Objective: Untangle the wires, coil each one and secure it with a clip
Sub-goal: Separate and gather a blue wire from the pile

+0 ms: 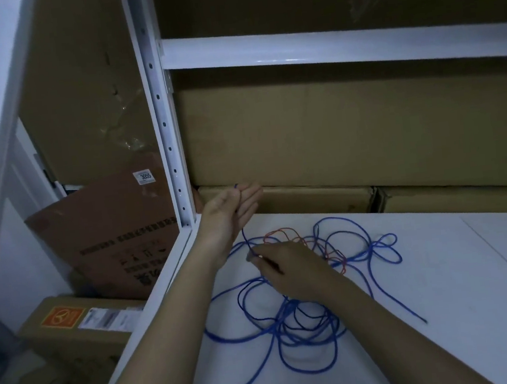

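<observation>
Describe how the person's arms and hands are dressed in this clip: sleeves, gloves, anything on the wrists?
Both arms are bare up to the frame's edge, with no sleeves in view. The left hand and right hand wear no gloves. No watch, ring or bracelet is visible.

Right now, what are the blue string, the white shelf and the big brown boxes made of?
The blue wire looks like plastic-coated cable: smooth, bendy, holding loose loops. What is inside cannot be seen. The white shelf frame looks like painted metal: glossy, with a row of punched holes. The brown boxes look like cardboard: matte, with creases and folded edges.
</observation>
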Motion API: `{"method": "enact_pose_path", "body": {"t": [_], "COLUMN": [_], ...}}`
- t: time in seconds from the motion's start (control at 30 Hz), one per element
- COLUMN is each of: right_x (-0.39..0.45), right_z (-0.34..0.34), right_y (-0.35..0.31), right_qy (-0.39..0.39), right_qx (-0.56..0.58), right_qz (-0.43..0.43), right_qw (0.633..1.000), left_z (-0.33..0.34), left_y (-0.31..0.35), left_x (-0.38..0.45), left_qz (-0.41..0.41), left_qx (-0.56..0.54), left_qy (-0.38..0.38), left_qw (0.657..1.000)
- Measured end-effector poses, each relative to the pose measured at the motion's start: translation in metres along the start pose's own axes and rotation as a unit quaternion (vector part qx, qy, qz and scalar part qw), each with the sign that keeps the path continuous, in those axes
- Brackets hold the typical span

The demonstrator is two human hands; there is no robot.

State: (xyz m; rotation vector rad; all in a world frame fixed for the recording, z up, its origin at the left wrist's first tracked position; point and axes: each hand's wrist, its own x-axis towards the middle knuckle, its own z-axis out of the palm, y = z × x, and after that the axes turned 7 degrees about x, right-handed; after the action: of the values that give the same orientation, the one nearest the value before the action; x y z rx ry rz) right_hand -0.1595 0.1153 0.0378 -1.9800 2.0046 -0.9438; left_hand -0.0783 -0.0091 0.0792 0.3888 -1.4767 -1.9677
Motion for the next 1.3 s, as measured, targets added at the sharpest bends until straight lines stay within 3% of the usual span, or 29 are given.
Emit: {"method": "enact_pose_path", "body": {"t": [0.13, 0.3, 0.37, 0.47, 0.57, 0.7, 0.8, 0.93, 1.13, 1.23, 1.3], "right_x": [-0.013, -0.02, -0.014, -0.004, 0.002, 0.001, -0.002, -0.009, -0.022, -0.026, -0.028], "right_z": [-0.001, -0.019, -0.028, -0.039, -0.037, -0.022, -0.004, 0.017, 0.016, 0.011, 0.005], "right_y": [0.001, 0.008, 0.008, 0.01, 0.015, 0.014, 0.013, 0.02, 0.014, 0.013, 0.014], "right_qy": [0.012, 0.134, 0.178, 0.225, 0.194, 0.125, 0.034, -0.085, -0.094, -0.058, 0.021], "right_qx": [0.02, 0.143, 0.159, 0.219, 0.305, 0.355, 0.33, 0.204, 0.141, 0.139, 0.177], "right_qz": [-0.025, 0.025, 0.021, 0.038, 0.073, 0.114, 0.141, 0.153, 0.099, 0.07, 0.069], "right_qw": [0.999, 0.98, 0.971, 0.949, 0.93, 0.92, 0.933, 0.963, 0.98, 0.986, 0.982], "left_z": [-0.009, -0.019, -0.017, -0.009, -0.001, 0.005, 0.002, -0.005, -0.011, -0.019, -0.026], "left_y": [-0.021, -0.039, -0.038, -0.027, -0.017, -0.013, -0.014, -0.013, -0.025, -0.038, -0.044], "left_x": [-0.004, -0.02, -0.028, -0.044, -0.054, -0.051, -0.046, -0.035, -0.022, -0.021, -0.023], "left_qz": [0.019, 0.019, 0.001, -0.035, -0.023, 0.021, 0.037, 0.076, 0.129, 0.13, 0.121], "left_qx": [0.137, 0.308, 0.32, 0.238, 0.159, 0.036, -0.033, -0.065, 0.194, 0.408, 0.513], "left_qy": [-0.018, -0.091, -0.126, -0.18, -0.202, -0.076, -0.012, 0.057, 0.083, 0.053, 0.024], "left_qw": [0.99, 0.947, 0.939, 0.954, 0.966, 0.996, 0.999, 0.993, 0.969, 0.902, 0.849]}}
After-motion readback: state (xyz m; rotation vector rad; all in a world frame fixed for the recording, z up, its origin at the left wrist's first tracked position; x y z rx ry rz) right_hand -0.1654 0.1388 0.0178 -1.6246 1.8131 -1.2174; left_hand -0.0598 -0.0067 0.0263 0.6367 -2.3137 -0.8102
